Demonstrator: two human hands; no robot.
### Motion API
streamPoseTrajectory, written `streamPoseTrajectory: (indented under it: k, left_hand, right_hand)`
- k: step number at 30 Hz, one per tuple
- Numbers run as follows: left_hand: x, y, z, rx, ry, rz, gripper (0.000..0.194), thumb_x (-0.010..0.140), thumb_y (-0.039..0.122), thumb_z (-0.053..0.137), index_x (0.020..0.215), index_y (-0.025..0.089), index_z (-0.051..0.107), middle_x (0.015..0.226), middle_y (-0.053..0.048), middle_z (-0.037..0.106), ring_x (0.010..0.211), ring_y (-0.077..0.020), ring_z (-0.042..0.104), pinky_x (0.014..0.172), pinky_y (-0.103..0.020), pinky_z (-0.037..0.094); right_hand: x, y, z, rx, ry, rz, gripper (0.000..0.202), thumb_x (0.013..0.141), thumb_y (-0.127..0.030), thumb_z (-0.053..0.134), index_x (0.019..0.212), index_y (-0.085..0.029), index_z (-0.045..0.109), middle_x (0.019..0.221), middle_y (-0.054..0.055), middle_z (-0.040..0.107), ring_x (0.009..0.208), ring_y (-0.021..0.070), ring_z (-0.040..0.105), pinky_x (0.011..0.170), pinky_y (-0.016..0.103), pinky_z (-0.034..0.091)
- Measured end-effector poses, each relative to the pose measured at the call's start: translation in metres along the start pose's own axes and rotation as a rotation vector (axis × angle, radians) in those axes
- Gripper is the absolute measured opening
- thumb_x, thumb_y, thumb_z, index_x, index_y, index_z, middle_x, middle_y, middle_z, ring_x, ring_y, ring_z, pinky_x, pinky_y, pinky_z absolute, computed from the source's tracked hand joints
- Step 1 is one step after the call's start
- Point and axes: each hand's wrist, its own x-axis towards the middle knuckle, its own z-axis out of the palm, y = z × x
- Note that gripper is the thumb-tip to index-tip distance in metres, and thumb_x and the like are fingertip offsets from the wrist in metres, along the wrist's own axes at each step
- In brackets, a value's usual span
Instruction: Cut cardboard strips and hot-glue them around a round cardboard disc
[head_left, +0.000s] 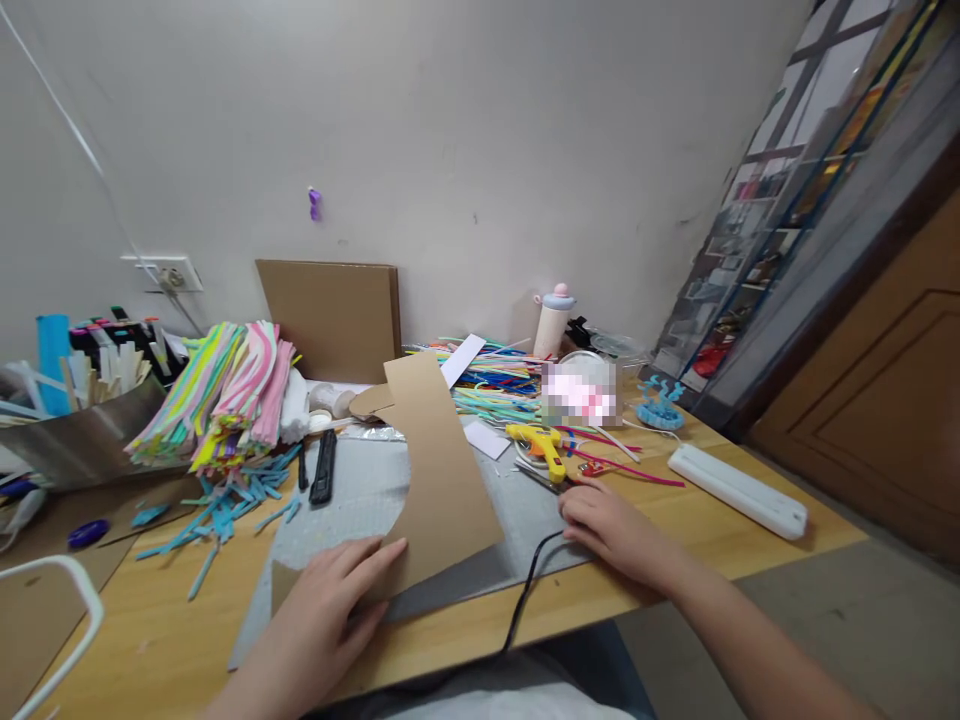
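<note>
My left hand (337,590) lies on the lower part of a brown cardboard piece (446,470) with a curved cut-out on its left side. Its fingers are stretched over the cardboard, and the thumb is apart near the table edge. A grey cutting mat (360,465) lies under the cardboard. To the right, my right hand (611,525) has its fingers curled at the handle end of what look like scissors (534,474); the grip is partly hidden. Just beyond them lies a yellow glue gun (541,445). A black cable (529,590) runs beside the right hand and over the table edge.
Left of the mat are a black utility knife (322,468), blue pipe-cleaner scraps (229,505) and bundled striped pipe cleaners (225,390). Cardboard sheets (326,320) lean on the wall. A bottle (553,325) stands behind; a white bar-shaped device (739,488) lies right.
</note>
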Motion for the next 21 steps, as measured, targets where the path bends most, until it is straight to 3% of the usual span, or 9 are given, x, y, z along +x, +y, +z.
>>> streamPoseTrajectory:
  k: [4,9,13,16,18,21]
  left_hand:
    - [0.018,0.002,0.001,-0.034,-0.104,-0.057,0.055,0.086,0.013,0.051,0.137,0.034,0.052,0.135,-0.005,0.06,0.121,-0.025,0.056,0.103,-0.043,0.046]
    - [0.035,-0.002,0.009,-0.041,-0.144,-0.052,0.055,0.086,0.013,0.052,0.137,0.034,0.053,0.138,-0.005,0.059,0.124,-0.0253,0.056,0.106,-0.046,0.042]
    - [0.039,-0.003,0.015,-0.043,-0.165,-0.059,0.053,0.089,0.015,0.049,0.139,0.033,0.05,0.146,-0.007,0.052,0.131,-0.0264,0.051,0.108,-0.05,0.039]
    - [0.039,-0.005,0.015,-0.051,-0.186,-0.061,0.05,0.091,0.016,0.048,0.137,0.036,0.052,0.149,-0.004,0.048,0.136,-0.0244,0.046,0.111,-0.051,0.035]
    - [0.038,-0.006,0.014,-0.057,-0.201,-0.068,0.049,0.09,0.02,0.054,0.135,0.038,0.054,0.149,-0.003,0.047,0.137,-0.0245,0.045,0.113,-0.052,0.033]
    - [0.036,-0.007,0.01,-0.067,-0.223,-0.095,0.063,0.08,0.027,0.069,0.139,0.038,0.049,0.15,-0.006,0.045,0.138,-0.0281,0.043,0.114,-0.056,0.029]
  right_hand:
    - [0.003,0.031,-0.014,-0.088,0.022,0.126,0.021,0.097,-0.031,0.051,0.086,-0.018,0.064,0.09,0.004,0.067,0.089,0.0201,0.061,0.089,0.043,0.048]
    - [0.001,0.063,-0.026,-0.173,0.022,0.283,0.025,0.095,-0.034,0.058,0.113,-0.017,0.063,0.117,0.007,0.064,0.101,0.0213,0.064,0.087,0.044,0.053]
    - [-0.011,0.054,-0.023,-0.18,-0.01,0.361,0.022,0.094,-0.037,0.058,0.092,-0.018,0.068,0.096,0.004,0.07,0.087,0.0183,0.065,0.08,0.038,0.053]
    - [-0.017,0.044,-0.02,-0.168,0.048,0.446,0.036,0.094,-0.048,0.052,0.074,-0.022,0.069,0.079,0.004,0.072,0.075,0.022,0.066,0.065,0.035,0.05]
    - [-0.014,0.044,-0.018,-0.172,0.14,0.521,0.039,0.096,-0.049,0.044,0.085,-0.024,0.072,0.088,0.007,0.074,0.079,0.025,0.067,0.062,0.036,0.049]
    - [0.004,0.053,-0.01,-0.171,0.242,0.565,0.032,0.098,-0.041,0.048,0.117,-0.021,0.064,0.114,0.01,0.068,0.095,0.0243,0.066,0.076,0.039,0.053]
